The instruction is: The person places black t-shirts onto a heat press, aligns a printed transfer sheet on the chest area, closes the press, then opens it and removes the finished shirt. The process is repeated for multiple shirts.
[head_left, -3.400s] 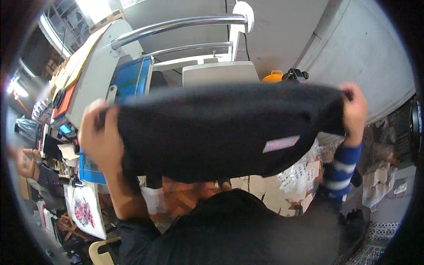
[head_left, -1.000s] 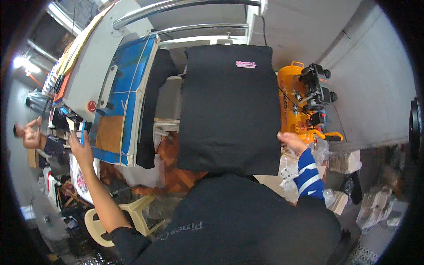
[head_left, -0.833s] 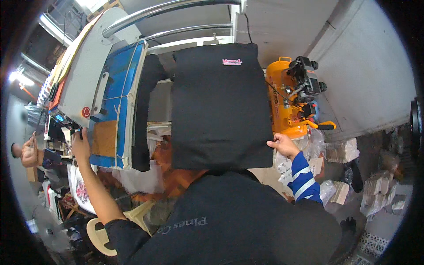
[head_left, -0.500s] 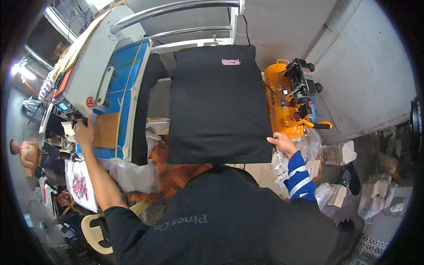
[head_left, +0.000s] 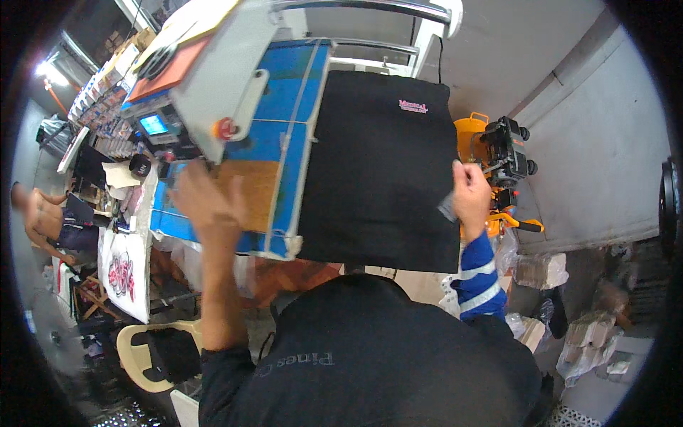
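Note:
A black garment (head_left: 377, 171) lies flat on the press bed, with small pink lettering near its upper right. At its left is the heat press's blue-covered plate (head_left: 274, 142), with a brown patch, a grey swing arm (head_left: 217, 78) and a control box (head_left: 160, 128) with a lit screen. My left hand (head_left: 206, 199) is motion-blurred in front of the plate's brown patch; its grip is unclear. My right hand (head_left: 469, 196) has curled fingers at the garment's right edge, with a small grey piece (head_left: 447, 208) beside them that I cannot make out.
An orange air compressor (head_left: 501, 199) stands on the right beside a grey wall. Wrapped bundles (head_left: 583, 341) lie on the floor at right. At left are a shirtless person (head_left: 46, 217), a white printed sheet (head_left: 121, 274) and a cream plastic chair (head_left: 135, 334).
The press plate has moved right, closer to the lettered piece, hiding the black strip beside it. My left hand has moved right and blurred; my right hand has moved up along the edge.

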The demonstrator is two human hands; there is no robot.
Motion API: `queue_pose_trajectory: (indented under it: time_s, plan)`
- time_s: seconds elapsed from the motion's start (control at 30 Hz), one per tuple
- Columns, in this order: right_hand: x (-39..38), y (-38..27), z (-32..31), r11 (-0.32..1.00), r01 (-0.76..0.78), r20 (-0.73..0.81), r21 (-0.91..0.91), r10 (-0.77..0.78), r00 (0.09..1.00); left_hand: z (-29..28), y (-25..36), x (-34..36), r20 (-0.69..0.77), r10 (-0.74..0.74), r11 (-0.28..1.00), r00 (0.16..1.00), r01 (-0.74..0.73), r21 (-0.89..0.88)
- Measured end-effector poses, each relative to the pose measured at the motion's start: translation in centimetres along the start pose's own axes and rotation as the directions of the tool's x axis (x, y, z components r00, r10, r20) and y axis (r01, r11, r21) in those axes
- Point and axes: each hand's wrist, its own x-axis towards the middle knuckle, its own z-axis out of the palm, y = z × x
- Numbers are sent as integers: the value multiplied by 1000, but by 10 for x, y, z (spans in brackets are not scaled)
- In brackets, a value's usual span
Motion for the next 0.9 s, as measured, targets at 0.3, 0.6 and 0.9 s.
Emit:
queue_pose_trajectory:
  time_s: [0.3, 0.6, 0.9]
  plan:
    - [-116, -263, 83, 495, 502, -53, 709, -673, 738, -111, 10, -53, -48, 277, 278, 960, -128, -952]
    - [-49, -240, 90, 940, 199, -328, -276, -286, 900, -24, -245, -246, 508, -624, 217, 594, 756, -617]
    - [-28, -166, 86, 924, 73, -633, -376, -314, 708, 142, -378, -366, 783, -607, -278, -137, 959, -47]
